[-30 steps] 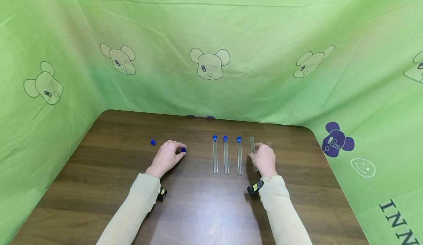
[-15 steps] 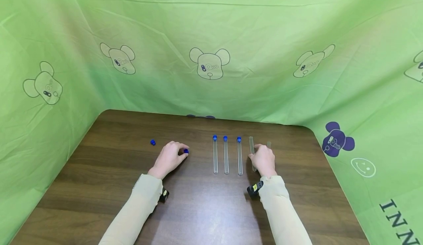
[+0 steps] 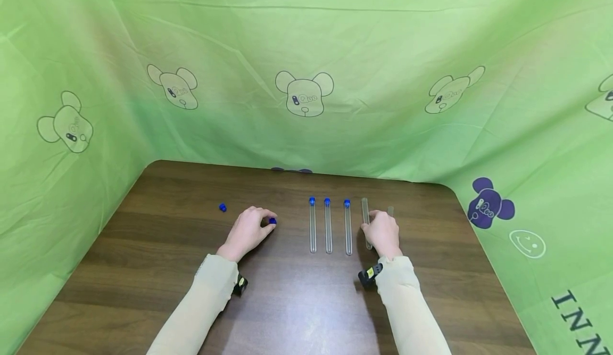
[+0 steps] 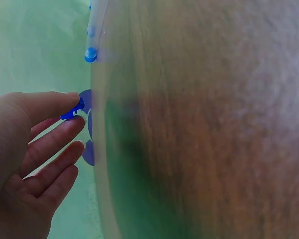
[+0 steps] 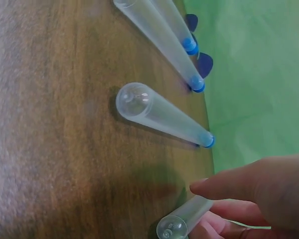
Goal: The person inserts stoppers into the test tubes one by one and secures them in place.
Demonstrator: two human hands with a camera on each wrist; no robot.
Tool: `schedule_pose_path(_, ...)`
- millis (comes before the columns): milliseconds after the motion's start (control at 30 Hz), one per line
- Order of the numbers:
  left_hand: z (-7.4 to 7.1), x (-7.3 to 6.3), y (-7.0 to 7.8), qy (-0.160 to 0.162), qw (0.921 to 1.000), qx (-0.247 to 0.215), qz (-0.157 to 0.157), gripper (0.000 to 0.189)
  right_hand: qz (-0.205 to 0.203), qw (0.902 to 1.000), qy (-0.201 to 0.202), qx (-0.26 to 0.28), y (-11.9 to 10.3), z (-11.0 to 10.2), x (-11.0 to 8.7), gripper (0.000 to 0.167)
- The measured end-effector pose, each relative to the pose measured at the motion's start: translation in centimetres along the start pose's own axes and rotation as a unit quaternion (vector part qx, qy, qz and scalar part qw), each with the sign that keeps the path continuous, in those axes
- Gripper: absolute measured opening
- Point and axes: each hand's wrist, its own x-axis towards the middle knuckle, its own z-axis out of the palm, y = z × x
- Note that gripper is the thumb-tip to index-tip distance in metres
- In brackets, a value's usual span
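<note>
Pinching a blue cap [image 3: 273,220] in left hand [image 3: 246,232], short of the table's far edge [image 3: 230,170]; gripping an uncapped tube [image 3: 365,207] in right hand [image 3: 383,233]; blocked between by three capped tubes [image 3: 328,230]; backed by green cloth [image 3: 306,35].

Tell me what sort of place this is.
Probably a curtained-off recording booth: green printed sheeting hangs behind and along both sides of a wood-grain table, and a small black device shows at each sleeve cuff.
</note>
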Motion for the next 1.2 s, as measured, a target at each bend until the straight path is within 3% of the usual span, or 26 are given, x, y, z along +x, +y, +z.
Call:
schedule_pose_path(667, 0.4, 0.0, 0.2, 0.012, 0.9988, -0.047, 0.000, 0.013, -0.006, 0.9994, 0.004, 0.034, -0.3, -0.7, -0.3, 0.043)
schedule_pose_path(1200, 0.3, 0.2, 0.3, 0.021, 0.9972, -0.070, 0.013, 0.024, -0.018, 0.9974, 0.012, 0.069, -1.3, -0.8, -1.5, 0.039)
